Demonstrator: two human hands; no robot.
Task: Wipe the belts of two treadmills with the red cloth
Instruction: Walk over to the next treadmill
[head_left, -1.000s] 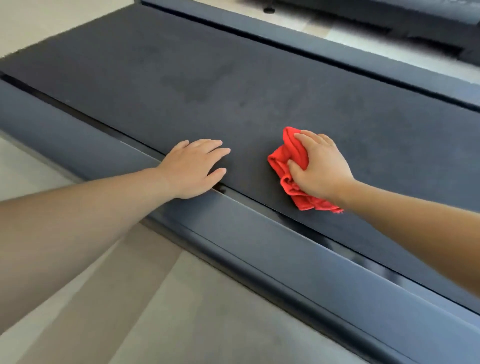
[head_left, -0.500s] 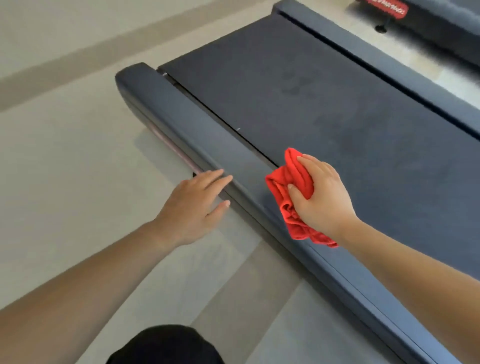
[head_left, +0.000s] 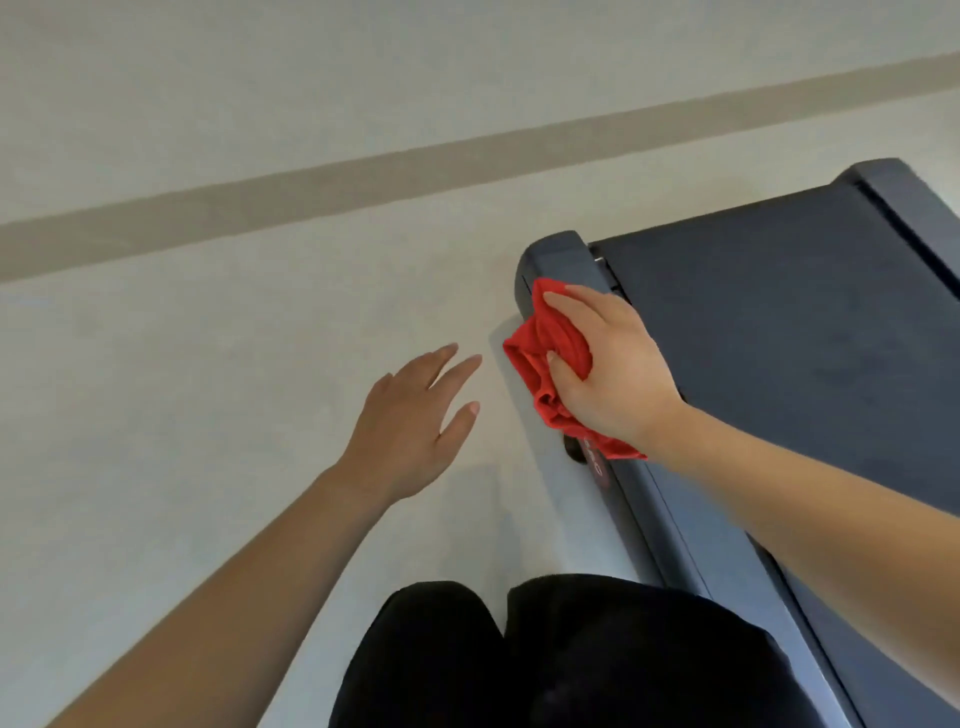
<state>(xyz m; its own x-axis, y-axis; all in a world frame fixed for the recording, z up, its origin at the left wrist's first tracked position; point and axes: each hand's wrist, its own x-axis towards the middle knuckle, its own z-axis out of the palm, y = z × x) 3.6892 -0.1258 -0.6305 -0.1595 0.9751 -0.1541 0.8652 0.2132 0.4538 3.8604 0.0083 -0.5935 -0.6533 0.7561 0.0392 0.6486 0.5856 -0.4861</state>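
My right hand (head_left: 608, 369) grips the crumpled red cloth (head_left: 545, 358) above the near side rail (head_left: 670, 514) of a dark treadmill, close to its rear end. The treadmill's black belt (head_left: 789, 322) stretches to the right of that hand. My left hand (head_left: 415, 426) hangs over the floor left of the treadmill, fingers spread, holding nothing. Only one treadmill is in view.
Pale floor (head_left: 208, 389) with a darker diagonal stripe (head_left: 363, 176) fills the left and top. My legs in black trousers (head_left: 545, 660) are at the bottom, beside the rail. A red label (head_left: 595, 467) shows on the rail just below the cloth.
The view swung left and down, off the belt. My right hand carried the cloth from the belt over the side rail. My left hand left the rail and now hovers over the floor.
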